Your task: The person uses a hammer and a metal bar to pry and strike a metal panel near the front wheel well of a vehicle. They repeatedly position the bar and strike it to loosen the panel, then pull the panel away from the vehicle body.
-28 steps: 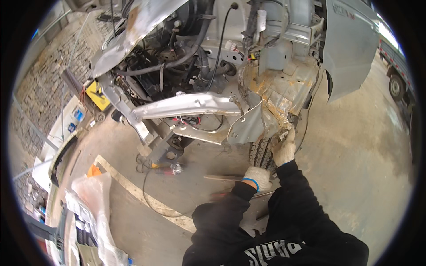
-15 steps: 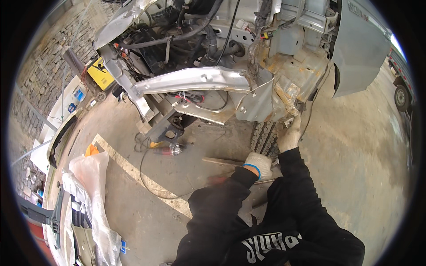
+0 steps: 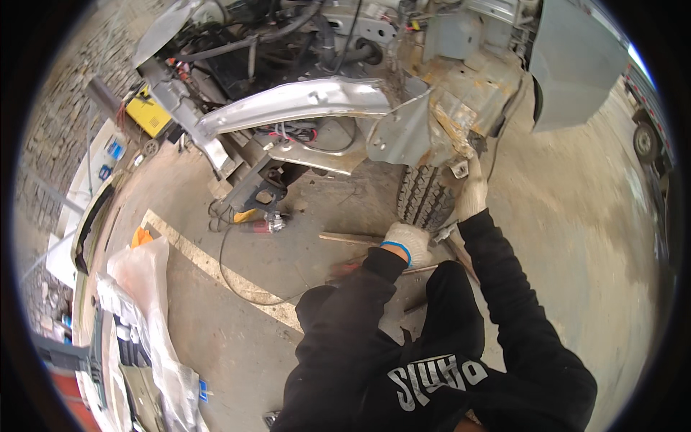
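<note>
Both my hands wear pale knitted gloves. My left hand (image 3: 408, 243) is low in front of the tyre (image 3: 417, 194), its fingers curled and blue cuff showing. What it grips, if anything, is hidden under it. My right hand (image 3: 472, 193) reaches up just right of the tyre. Its fingers are at the low, bent corner of the rusty body panel (image 3: 452, 133), closed on that edge as far as I can see. A small bright metal piece (image 3: 458, 169) shows beside those fingers.
The stripped car front has a silver crossbar (image 3: 302, 99). An angle grinder (image 3: 268, 224) with its cord lies on the floor, near a wooden stick (image 3: 350, 238). Plastic sheeting (image 3: 140, 270) lies at left, a yellow machine (image 3: 148, 111) behind. A door panel (image 3: 576, 68) hangs at right.
The whole view has shifted, so the car sits higher in the picture. Both hands keep nearly the same places at the tyre and panel; the right has moved slightly rightward against them.
</note>
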{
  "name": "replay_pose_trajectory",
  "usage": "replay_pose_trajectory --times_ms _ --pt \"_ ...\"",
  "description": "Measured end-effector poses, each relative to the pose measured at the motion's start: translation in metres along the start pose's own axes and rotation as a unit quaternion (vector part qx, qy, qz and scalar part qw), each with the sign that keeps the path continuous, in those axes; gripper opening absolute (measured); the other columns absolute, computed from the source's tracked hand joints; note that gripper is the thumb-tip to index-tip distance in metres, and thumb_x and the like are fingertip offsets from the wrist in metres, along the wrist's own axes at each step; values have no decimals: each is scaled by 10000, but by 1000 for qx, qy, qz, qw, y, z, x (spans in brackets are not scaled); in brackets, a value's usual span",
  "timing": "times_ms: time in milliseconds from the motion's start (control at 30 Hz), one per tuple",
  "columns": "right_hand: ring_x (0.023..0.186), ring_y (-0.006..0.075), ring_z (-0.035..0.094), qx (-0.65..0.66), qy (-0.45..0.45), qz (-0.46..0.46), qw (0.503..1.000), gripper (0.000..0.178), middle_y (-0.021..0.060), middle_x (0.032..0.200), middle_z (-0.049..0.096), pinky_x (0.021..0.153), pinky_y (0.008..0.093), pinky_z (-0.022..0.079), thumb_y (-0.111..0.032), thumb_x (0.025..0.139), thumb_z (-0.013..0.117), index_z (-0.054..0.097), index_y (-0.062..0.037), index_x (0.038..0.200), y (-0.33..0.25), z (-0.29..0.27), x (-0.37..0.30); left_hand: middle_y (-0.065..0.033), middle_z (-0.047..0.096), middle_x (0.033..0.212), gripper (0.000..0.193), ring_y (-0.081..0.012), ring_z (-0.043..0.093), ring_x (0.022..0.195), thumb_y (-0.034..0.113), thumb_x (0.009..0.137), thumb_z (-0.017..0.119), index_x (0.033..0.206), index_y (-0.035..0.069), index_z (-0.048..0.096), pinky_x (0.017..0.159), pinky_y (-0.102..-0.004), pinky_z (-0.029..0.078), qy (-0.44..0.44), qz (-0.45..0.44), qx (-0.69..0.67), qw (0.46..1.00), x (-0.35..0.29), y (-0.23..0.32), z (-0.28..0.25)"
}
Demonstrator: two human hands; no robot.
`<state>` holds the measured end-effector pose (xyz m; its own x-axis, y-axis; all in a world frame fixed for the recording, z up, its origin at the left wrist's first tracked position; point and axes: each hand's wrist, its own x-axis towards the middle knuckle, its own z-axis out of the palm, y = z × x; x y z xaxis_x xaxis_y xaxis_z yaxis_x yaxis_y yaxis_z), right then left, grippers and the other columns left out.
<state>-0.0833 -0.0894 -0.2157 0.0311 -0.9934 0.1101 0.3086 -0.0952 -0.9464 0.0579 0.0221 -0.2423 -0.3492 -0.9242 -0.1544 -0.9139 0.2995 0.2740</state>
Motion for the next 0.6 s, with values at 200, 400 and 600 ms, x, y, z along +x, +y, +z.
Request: replay_pose_trajectory --times_ms 200,400,600 --pt "1097 282 589 -45 37 -285 957 719 191 1266 566 925 408 481 -537 973 447 377 20 1422 -130 -16 -52 -176 715 890 437 -337 691 839 433 754 616 979 71 715 763 -468 521 29 24 3 999 0 -6 0" --pt "1083 277 597 -287 -105 -467 830 671 188 1243 578 921 402 487 -495 974 451 400 23 1397 -237 -62 -63 -185 694 918 366 -364 656 896 352 788 542 990 76 674 799 -460 518 -1 42 31 999 -9 0 -3" --pt "1069 272 606 -363 -94 -429 822 624 186 1221 590 917 396 493 -453 974 454 424 26 1372 -258 -72 -46 -189 692 980 391 -355 663 894 384 807 564 1004 60 660 808 -468 513 12 34 9 999 -7 -3 5"
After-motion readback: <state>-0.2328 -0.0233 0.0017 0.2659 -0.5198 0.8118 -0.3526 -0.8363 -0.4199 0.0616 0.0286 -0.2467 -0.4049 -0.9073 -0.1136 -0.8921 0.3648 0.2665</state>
